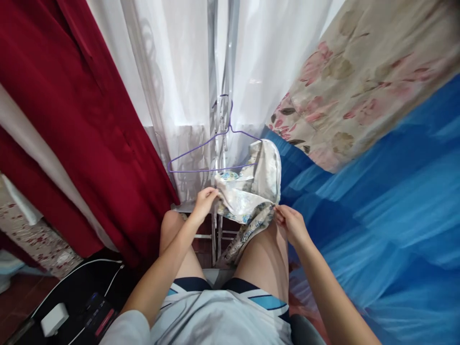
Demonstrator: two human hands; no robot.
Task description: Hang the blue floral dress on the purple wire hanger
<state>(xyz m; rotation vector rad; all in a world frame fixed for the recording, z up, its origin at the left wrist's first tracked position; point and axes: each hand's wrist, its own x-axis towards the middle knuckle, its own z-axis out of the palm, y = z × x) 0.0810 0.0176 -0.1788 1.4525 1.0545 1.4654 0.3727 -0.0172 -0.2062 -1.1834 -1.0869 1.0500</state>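
floral cloth (239, 199) hangs on the right end of the purple hanger (230, 128); left hand (204, 203) and right hand (291, 223) each pinch an edge, best drawn gently taut without tugging the hanger.

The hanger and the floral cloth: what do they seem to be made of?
Hanger: likely thin metal wire with a smooth purple coating, from its slim, even bends; possibly plastic. Floral cloth: soft fabric with slight sheen, from its loose folds; fibre unclear.

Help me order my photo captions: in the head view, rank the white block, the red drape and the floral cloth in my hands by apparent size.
1. Red drape
2. Floral cloth
3. White block
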